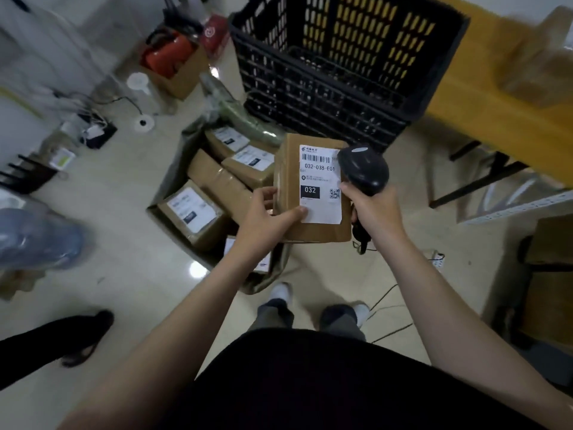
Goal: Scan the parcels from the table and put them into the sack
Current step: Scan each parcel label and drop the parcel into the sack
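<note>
L hand (263, 217) holds the parcel (310, 193) above the open sack (173, 169), thumb across the label's lower edge, fingers curled round the left side; R hand (373, 209) has fingers wrapped tight on the scanner (364, 167) handle, head right next to the barcode. Risk: scanner so close & angled it may misread. One-handed grip w/ thumb on slick label could let the box slip into the sack unscanned.

Six parcels (310, 187) (231, 138) (252, 161) (217, 178) (192, 209) (230, 245), one scanner (364, 169), one sack (178, 169)
</note>
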